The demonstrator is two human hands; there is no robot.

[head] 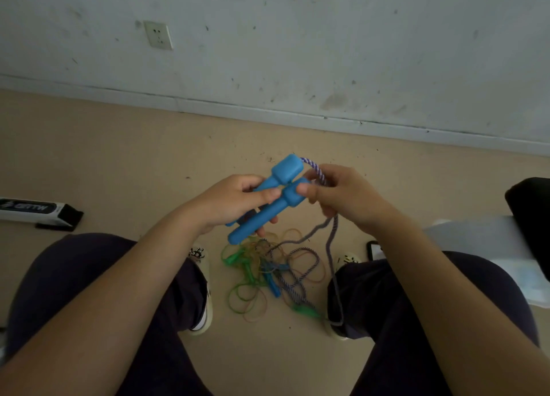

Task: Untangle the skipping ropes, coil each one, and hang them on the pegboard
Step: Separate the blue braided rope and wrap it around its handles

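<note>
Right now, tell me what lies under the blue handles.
Under the blue handles in the left hand: a rope tangle on the floor. The hand hides part of it.

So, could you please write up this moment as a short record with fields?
left hand: left hand grips two blue handles side by side
right hand: right hand pinches the striped purple rope near the handle tops
rope run: hangs down to the floor
floor pile: tangled ropes with green and blue handles, between the feet
coiled: none yet
</note>
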